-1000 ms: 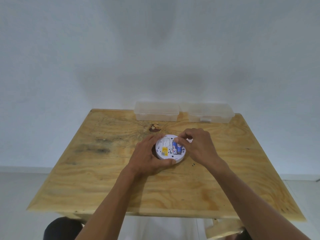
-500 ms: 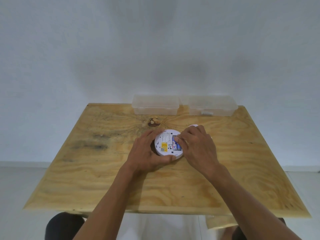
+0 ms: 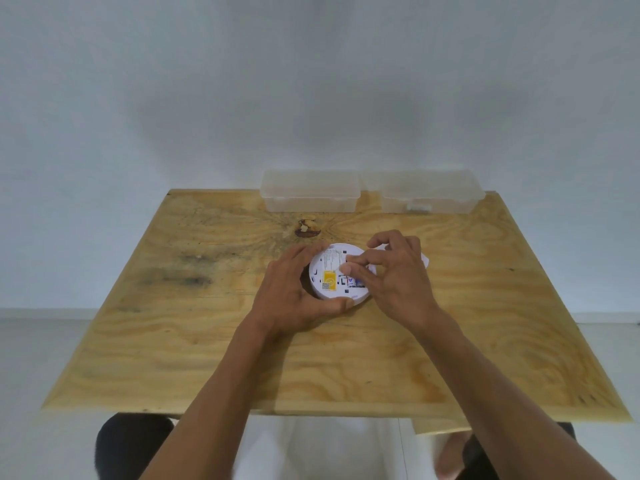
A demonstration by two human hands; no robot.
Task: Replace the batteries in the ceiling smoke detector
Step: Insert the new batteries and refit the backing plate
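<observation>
A round white smoke detector (image 3: 330,271) lies back side up in the middle of the wooden table (image 3: 173,323). Its back shows a yellow label and a blue battery (image 3: 355,281) in the open compartment. My left hand (image 3: 294,292) wraps around the detector's left and near rim, thumb along the front edge. My right hand (image 3: 391,275) covers its right half, thumb and index fingertip pressed at the battery compartment. Whether the fingers grip a battery is hidden. A white piece (image 3: 425,260), probably the cover, peeks out behind my right hand.
Two clear lidded plastic boxes (image 3: 310,192) (image 3: 429,194) stand side by side at the table's far edge against a white wall. A dark knot (image 3: 306,228) marks the wood just beyond the detector. The floor shows past the near edge.
My right hand's fingertips have slid left and down over the battery compartment, covering more of the detector. The left hand keeps its hold. The camera has tilted slightly.
</observation>
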